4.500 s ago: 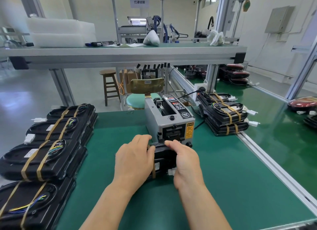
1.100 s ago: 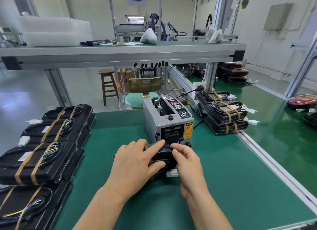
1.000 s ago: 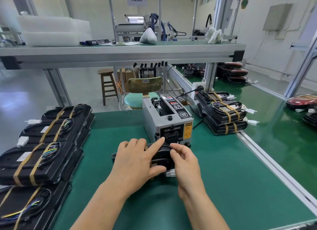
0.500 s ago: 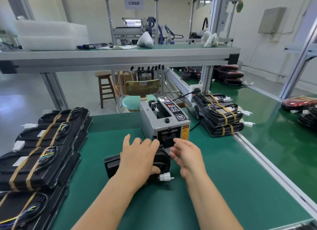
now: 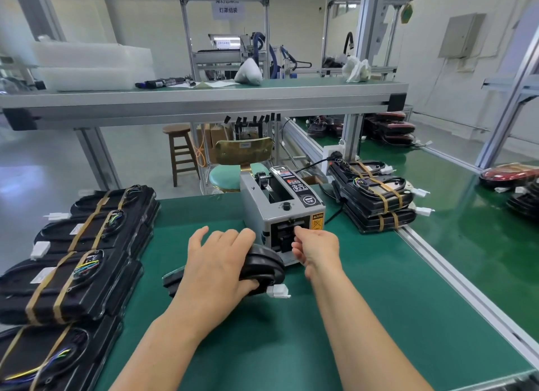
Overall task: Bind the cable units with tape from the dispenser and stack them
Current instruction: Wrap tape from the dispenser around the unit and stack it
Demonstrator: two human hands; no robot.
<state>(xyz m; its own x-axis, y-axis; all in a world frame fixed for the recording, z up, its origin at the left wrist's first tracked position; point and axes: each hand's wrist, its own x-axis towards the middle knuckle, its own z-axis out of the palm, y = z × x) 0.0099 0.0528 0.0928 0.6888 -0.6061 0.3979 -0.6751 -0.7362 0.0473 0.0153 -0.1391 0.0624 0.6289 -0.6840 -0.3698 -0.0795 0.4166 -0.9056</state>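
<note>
1. Fingers. The fingers of the left hand lie spread across the top of the cable unit, and the thumb wraps round its near edge, so the hand grips the unit and holds it down. The right hand has its fingers curled and drawn together at the outlet of the tape dispenser. It cannot be told whether they pinch a strip.

2. Location of the work. The cable unit lies on the green tabletop at the centre of the frame, just in front of the dispenser, with its white connector pointing toward the lower right.

3. Step in hand. Judged from the layout, this is tape collection: one hand steadies the unit while the other takes a strip from the outlet.

4. Next move. The strip has to come away cleanly, pass over the unit and wrap round its body under tension. The left hand needs to shift clear of the band position. The finished unit then belongs on a stack.

5. Surroundings. Bound stacks, each with tan bands, fill the left of the frame. Another bound stack sits right of the dispenser.

6. Limits of view.
- No tape is visible at the outlet; the right hand covers part of it.
- The left hand hides most of the unit, so any bands already on it cannot be confirmed.
- The lowest left stack is cut off by the frame edge.
- The dispenser panel text is too small to read.
</note>
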